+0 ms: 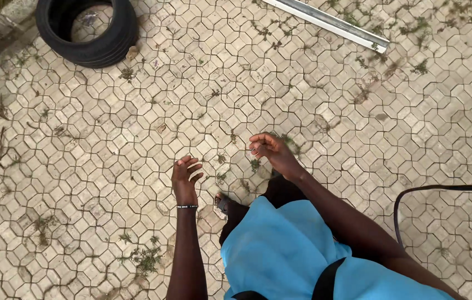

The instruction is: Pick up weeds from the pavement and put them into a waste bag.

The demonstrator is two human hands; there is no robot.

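My left hand (185,176) hangs in front of me over the paved ground, fingers loosely curled and apart, holding nothing. A thin dark band sits on its wrist. My right hand (269,151) is raised a little further out, fingers bent inward, and nothing shows in it. Below the hands are my light blue shirt (280,250) and dark trousers, with one foot (222,203) showing on the pavers.
Interlocking grey pavers (108,144) with weeds in the joints cover the ground. A black tyre (88,30) lies at the upper left. A long grey metal bar (330,23) lies at the top. A dark curved frame (441,190) enters at the right edge.
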